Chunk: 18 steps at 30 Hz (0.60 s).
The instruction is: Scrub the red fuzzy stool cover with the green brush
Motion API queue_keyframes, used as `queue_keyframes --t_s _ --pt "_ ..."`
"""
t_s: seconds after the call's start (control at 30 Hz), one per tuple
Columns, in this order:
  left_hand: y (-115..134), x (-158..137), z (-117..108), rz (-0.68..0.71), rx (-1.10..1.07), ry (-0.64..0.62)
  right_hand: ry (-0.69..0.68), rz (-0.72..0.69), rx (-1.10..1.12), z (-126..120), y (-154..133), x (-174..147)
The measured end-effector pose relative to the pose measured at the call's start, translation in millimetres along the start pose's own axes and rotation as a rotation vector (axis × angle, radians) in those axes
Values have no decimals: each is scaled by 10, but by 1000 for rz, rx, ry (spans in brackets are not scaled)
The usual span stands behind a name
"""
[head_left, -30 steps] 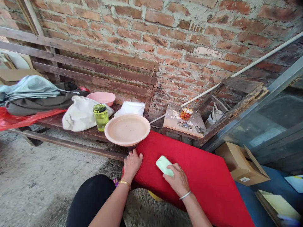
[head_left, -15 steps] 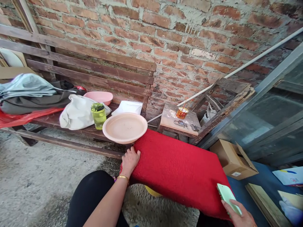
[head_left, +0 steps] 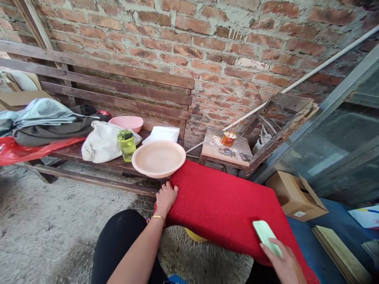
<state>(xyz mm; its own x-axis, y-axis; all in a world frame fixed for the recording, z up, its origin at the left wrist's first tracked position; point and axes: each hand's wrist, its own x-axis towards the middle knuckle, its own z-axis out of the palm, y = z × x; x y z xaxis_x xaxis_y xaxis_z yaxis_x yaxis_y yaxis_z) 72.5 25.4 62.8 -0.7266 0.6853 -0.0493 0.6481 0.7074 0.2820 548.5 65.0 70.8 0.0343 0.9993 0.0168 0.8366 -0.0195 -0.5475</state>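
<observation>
A red cloth (head_left: pixel 219 205) covers a low bench-like surface before me and hangs over its near edge. At its left end, my left hand (head_left: pixel 166 198) grips the cloth with bent fingers, just in front of a pale pink basin (head_left: pixel 158 158). My right hand (head_left: pixel 282 258) is closed around a light green brush (head_left: pixel 267 238) over the right part of the cloth. The brush's smooth back faces up; its bristles are hidden underneath, against or close to the cloth.
A wooden bench (head_left: pixel 124 67) along the brick wall bears a green bottle (head_left: pixel 127 146), a white bag (head_left: pixel 99 144), a pink bowl (head_left: pixel 130 123) and folded clothes. A small stool (head_left: pixel 211 150) holds a red cup (head_left: pixel 229 139) and a padlock (head_left: pixel 226 152). A cardboard box (head_left: pixel 296 197) stands right.
My right hand has moved the brush leftward and a little up over the red cloth. The left hand keeps its place at the cloth's edge. The view has shifted slightly.
</observation>
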Motion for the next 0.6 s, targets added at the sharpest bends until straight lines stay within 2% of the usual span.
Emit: queue_keyframes --t_s 0.07,0.13,0.2,0.37,0.43,0.5,0.6 --pt "-3 8 8 -3 -10 0 51 89 -29 -167 202 43" --pt "-7 15 9 -12 -22 -6 72 110 -35 -187 186 34" --pt "-14 16 5 -14 -27 -13 66 35 -2 -38 -50 -33" --pt "-32 9 -9 -3 -29 -28 -57 -317 49 603 -968 -225" --pt "-35 13 -9 -2 -27 -34 -93 -366 31 730 -1149 -217" --pt "-36 17 -5 -1 -21 -33 -107 -328 25 720 -1117 -160" --pt "-35 16 1 9 -21 -24 -83 -169 -7 479 -729 -44"
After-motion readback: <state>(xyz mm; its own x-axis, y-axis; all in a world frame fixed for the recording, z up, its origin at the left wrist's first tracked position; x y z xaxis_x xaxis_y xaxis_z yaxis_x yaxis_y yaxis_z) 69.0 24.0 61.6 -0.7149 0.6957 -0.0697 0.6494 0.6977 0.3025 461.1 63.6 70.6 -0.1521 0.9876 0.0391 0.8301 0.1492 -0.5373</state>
